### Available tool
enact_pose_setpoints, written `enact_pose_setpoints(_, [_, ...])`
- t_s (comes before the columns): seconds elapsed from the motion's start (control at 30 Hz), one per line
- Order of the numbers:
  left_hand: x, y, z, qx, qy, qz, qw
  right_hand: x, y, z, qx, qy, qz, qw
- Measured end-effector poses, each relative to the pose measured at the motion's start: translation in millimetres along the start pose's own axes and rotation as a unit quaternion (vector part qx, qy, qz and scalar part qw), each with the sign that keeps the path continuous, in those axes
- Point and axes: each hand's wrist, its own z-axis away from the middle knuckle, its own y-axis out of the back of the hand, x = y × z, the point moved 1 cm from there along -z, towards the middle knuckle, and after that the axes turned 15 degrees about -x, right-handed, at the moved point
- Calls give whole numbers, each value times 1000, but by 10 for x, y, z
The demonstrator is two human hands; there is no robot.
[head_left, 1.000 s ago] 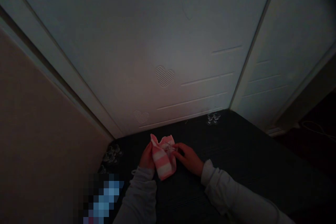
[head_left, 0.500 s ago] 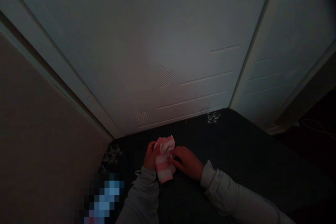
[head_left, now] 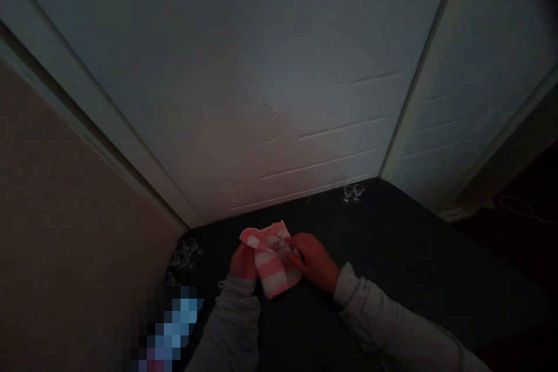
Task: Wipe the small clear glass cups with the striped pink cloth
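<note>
A pink and white checked cloth (head_left: 272,273) is held over the dark table between both hands. My left hand (head_left: 243,260) grips its left side, fingers partly hidden under the fabric. At the cloth's right side, my right hand (head_left: 307,253) has its fingers closed on a small clear glass (head_left: 285,244) that rests against the fabric. The glass is dim and only partly visible.
Two small stemmed glasses (head_left: 353,193) stand at the back edge of the dark table (head_left: 370,256), by the white panel (head_left: 196,99). Several more glasses (head_left: 185,253) cluster at the table's left corner. A pixelated bright object (head_left: 174,328) is at lower left.
The cloth has spread wider and its upper left part is now folded over toward my left hand. My left hand has shifted slightly left and lies more beneath the cloth.
</note>
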Motion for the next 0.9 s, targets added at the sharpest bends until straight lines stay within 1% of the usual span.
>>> enact_pose_setpoints(0.1, [-69, -54, -13, 2, 44, 29, 999, -65, -32, 17, -34, 21, -9, 999])
enact_pose_setpoints(0.2, [-129, -92, -29, 28, 21, 15, 999, -99, -74, 25, -56, 45, -27, 997])
enact_pose_setpoints(0.3, [-162, -89, -36, 33, 9, -8, 999, -89, -103, 27, -56, 52, -44, 996])
enact_pose_setpoints(0.4, [-160, -116, -32, 11, 30, -2, 999, -60, -116, 28, -47, 51, -63, 996])
enact_pose_setpoints(0.53, [-109, -235, -11, -32, 107, 53, 992, -28, -119, 29, -32, 51, -93, 994])
enact_pose_setpoints(0.6, [-73, -266, 2, -41, 112, 67, 991, -20, -115, 23, -23, 42, -105, 993])
enact_pose_setpoints(0.7, [-45, -218, 9, -32, 77, 79, 993, -17, -100, 10, -21, 13, -124, 992])
enact_pose_setpoints(0.8, [-58, -105, -4, -12, 46, 95, 994, -17, -86, -2, -21, -14, -144, 989])
enact_pose_setpoints(0.9, [-78, -6, -18, 11, 33, 101, 994, -2, -93, -11, -11, -24, -165, 986])
